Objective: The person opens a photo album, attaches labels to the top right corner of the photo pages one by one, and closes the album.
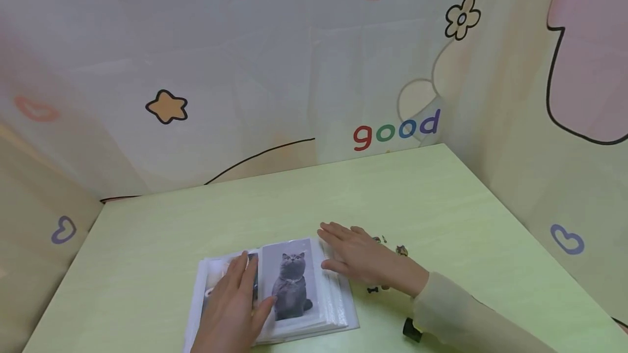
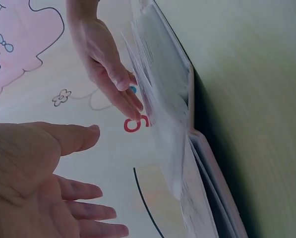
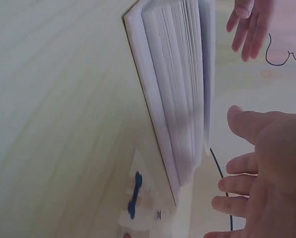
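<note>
A photo album (image 1: 350, 309) lies open on the table, its right page showing a photo of a grey cat (image 1: 291, 287) behind a clear sleeve. Over the left page is my left hand (image 1: 228, 301), fingers spread and straight, covering much of the picture there. My right hand (image 1: 355, 255) hovers by the album's right edge with its fingers extended. In the left wrist view, a gap shows between the left hand (image 2: 63, 173) and the pages (image 2: 162, 109). The right wrist view shows the right hand (image 3: 271, 168) apart from the thick page stack (image 3: 175, 84), holding nothing.
Small stickers (image 1: 402, 250) on a clear sheet lie right of the album, partly under the right forearm; a dark bone-shaped one (image 3: 135, 194) shows there. A black cylindrical object (image 1: 412, 330) is at the right sleeve. A printed curtain (image 1: 275, 70) stands behind the green table (image 1: 392, 189).
</note>
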Demonstrator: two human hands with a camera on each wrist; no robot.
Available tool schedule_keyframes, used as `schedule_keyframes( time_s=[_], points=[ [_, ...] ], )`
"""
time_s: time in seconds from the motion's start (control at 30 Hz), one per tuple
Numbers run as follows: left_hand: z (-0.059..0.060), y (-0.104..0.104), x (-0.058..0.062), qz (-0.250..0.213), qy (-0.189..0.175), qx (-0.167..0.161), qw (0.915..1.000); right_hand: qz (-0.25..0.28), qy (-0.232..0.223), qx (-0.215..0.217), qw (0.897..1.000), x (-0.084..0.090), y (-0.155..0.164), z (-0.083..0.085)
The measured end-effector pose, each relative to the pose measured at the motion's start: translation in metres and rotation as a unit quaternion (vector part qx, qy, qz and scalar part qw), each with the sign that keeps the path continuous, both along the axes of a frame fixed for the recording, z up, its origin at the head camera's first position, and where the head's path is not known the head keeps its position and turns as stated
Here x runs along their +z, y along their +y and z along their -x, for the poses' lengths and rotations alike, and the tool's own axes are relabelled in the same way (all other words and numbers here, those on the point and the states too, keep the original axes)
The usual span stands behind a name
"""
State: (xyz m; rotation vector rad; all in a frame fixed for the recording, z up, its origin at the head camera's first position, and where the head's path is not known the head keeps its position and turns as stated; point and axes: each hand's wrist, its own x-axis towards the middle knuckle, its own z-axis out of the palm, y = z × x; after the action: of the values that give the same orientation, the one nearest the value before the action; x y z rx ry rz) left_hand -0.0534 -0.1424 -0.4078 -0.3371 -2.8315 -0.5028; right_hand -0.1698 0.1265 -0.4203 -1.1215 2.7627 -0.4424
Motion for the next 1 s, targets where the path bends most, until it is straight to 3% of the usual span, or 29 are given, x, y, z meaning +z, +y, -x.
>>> schedule_keyframes(
  time_s=[0.23,0.5,1.0],
  points=[
    [0.005,0.02,0.008,-0.014,0.025,-0.03,0.9991,0.01,0.016,-0.009,1.0,0.004,0.021,-0.004],
    [0.013,0.043,0.014,-0.016,-0.002,-0.062,0.9979,0.021,0.038,-0.03,0.999,0.006,0.05,-0.006],
    [0.031,0.08,0.012,-0.002,0.008,-0.103,0.9947,0.025,0.054,-0.062,0.996,0.011,0.089,-0.009]
  ],
)
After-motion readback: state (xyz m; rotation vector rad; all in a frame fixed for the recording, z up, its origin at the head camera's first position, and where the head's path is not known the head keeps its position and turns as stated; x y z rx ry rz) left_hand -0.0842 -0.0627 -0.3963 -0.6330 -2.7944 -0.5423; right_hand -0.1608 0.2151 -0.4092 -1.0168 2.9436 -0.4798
